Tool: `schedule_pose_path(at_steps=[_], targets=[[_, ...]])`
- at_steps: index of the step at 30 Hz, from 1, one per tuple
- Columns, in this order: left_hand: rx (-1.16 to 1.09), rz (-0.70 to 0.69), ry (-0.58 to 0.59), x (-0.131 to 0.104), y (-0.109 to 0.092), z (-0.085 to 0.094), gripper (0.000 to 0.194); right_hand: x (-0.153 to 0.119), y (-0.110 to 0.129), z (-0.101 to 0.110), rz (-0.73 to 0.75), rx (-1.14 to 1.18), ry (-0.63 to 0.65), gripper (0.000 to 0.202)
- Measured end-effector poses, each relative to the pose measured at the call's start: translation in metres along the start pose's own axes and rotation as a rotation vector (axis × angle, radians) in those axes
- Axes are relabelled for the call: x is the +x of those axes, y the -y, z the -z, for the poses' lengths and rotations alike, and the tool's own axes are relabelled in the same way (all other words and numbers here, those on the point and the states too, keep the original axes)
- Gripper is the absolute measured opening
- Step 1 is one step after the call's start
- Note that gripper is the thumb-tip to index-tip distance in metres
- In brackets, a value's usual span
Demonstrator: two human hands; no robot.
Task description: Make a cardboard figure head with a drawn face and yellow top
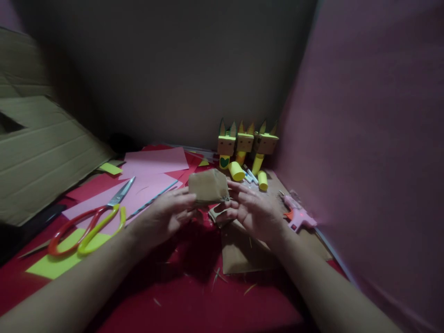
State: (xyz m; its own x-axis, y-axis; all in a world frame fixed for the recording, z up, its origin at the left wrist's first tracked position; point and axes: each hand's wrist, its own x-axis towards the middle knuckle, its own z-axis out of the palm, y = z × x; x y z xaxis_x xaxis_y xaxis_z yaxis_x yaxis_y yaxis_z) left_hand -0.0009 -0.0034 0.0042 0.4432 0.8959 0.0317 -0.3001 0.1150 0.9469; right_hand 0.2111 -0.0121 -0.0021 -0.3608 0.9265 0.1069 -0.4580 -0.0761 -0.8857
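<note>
A small cardboard box point(208, 186) is held up above the red tabletop, between my two hands. My left hand point(169, 210) grips its left side, thumb and fingers against the cardboard. On the other side, the fingertips of my right hand point(255, 210) press at the box's right edge. Below the box, near my right fingers, lies a small cut cardboard piece point(218, 215) with a curved notch. A flat cardboard sheet point(243, 254) rests under my right wrist.
Scissors point(92, 226) with red and yellow handles lie left on pink paper point(156, 162). Three cardboard-headed, eared figures point(227, 145) stand at the back beside yellow paper tubes point(237, 171) and markers point(250, 175). A pink glue gun point(298, 212) sits right. Large cardboard point(45, 157) leans left.
</note>
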Motion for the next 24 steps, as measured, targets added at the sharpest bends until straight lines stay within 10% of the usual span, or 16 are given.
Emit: schedule_pose_path(at_steps=[16,24], targets=[[-0.21,0.112,0.003,0.003,-0.004,0.006,0.041,0.0,0.002,0.004,-0.036,-0.031,-0.01,0.041],[0.464,-0.204,-0.041,-0.005,-0.002,-0.013,0.06,0.0,-0.002,0.002,0.002,-0.187,-0.087,0.052]])
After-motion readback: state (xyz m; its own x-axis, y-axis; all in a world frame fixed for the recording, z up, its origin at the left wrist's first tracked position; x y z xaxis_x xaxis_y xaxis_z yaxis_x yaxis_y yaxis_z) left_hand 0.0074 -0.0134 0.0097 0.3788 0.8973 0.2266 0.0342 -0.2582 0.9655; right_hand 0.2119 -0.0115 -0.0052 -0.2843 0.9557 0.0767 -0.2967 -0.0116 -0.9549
